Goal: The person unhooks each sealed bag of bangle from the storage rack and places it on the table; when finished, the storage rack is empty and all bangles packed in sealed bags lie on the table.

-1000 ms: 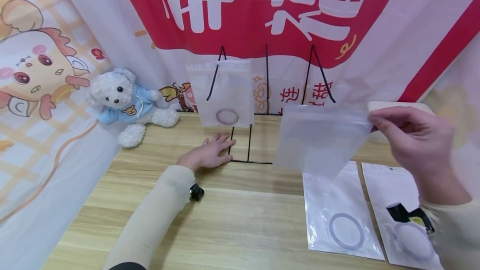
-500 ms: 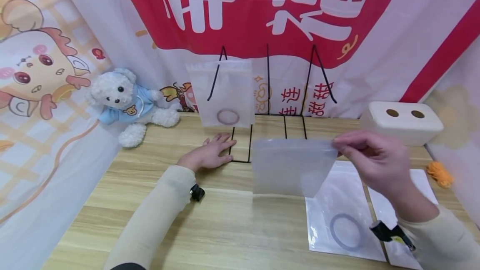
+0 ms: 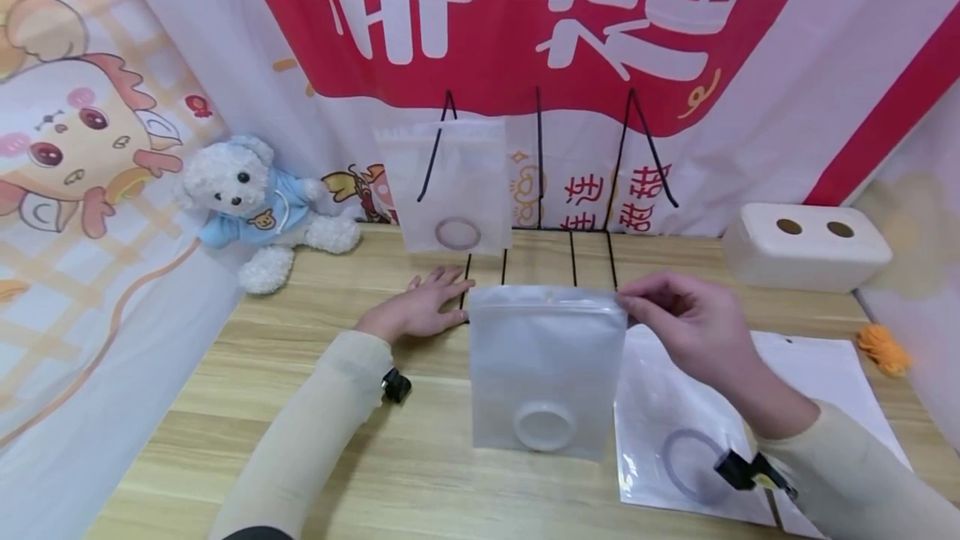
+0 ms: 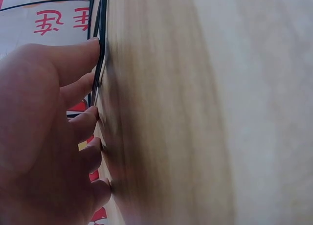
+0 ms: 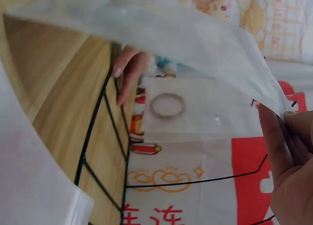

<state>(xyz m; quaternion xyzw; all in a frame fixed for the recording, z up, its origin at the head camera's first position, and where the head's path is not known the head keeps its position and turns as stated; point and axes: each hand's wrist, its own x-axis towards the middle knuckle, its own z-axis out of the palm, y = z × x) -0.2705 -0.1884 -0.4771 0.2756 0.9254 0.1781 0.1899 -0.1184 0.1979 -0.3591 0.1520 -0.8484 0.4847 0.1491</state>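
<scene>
My right hand (image 3: 693, 327) pinches the top right corner of a frosted zip bag (image 3: 543, 365), which hangs upright over the table with a white ring near its bottom. In the right wrist view, that bag (image 5: 195, 44) stretches from the pinching fingers. My left hand (image 3: 422, 303) rests on the table with fingers spread, touching the base of a black wire rack (image 3: 574, 261). The left wrist view shows the thumb against the black wire (image 4: 101, 49). Another bag (image 3: 450, 182) with a purplish ring hangs on the rack's left hook; the right hook (image 3: 656, 152) is bare.
Two flat bags lie at the right, one (image 3: 660, 415) with a ring, the other (image 3: 825, 382) partly under my right forearm. A white box (image 3: 806, 248) with two holes and an orange bundle (image 3: 883, 348) are at the far right. A plush bear (image 3: 258, 207) sits back left.
My right hand has moved left and down with its bag, which now hangs facing the view with its ring showing. The left hand has stayed in place on the rack base.
</scene>
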